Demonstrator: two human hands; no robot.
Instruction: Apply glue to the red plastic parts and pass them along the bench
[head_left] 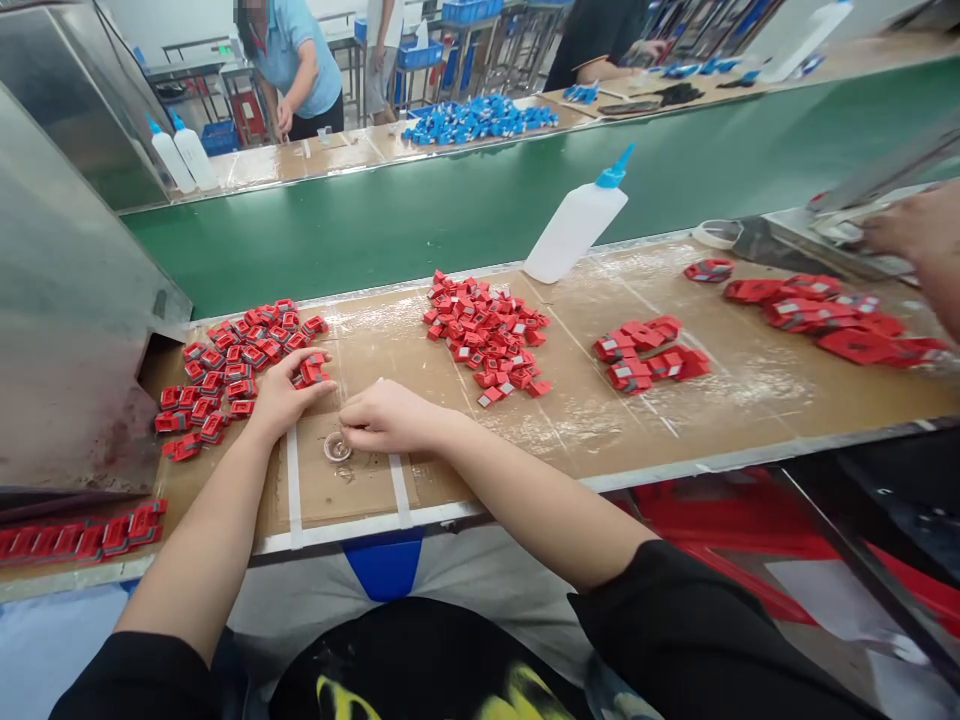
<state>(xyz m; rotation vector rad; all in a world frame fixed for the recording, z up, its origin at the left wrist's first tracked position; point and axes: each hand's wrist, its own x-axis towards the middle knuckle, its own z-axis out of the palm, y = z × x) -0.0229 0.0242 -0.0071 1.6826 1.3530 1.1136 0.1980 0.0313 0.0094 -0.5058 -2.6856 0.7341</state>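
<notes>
My left hand [283,392] is closed around a small red plastic part [312,370], held just above the table by the nearest pile. Fingers pinched, my right hand [391,416] is over a small round dish [337,447]; whatever its fingertips hold is too small to make out. The dish lies on brown board between two white tape strips. To the left of my left hand, red parts with grey edges [238,362] are spread out. Beyond my right hand rises a heap of loose red pieces [486,335].
A white squeeze bottle [574,232] leans at the table's far edge, before a green belt [375,232]. Joined red pieces [651,355] lie rightward. Another person's hand [911,230] is at far right. A metal housing [67,330] bounds the left. Blue parts [480,120] lie across the belt.
</notes>
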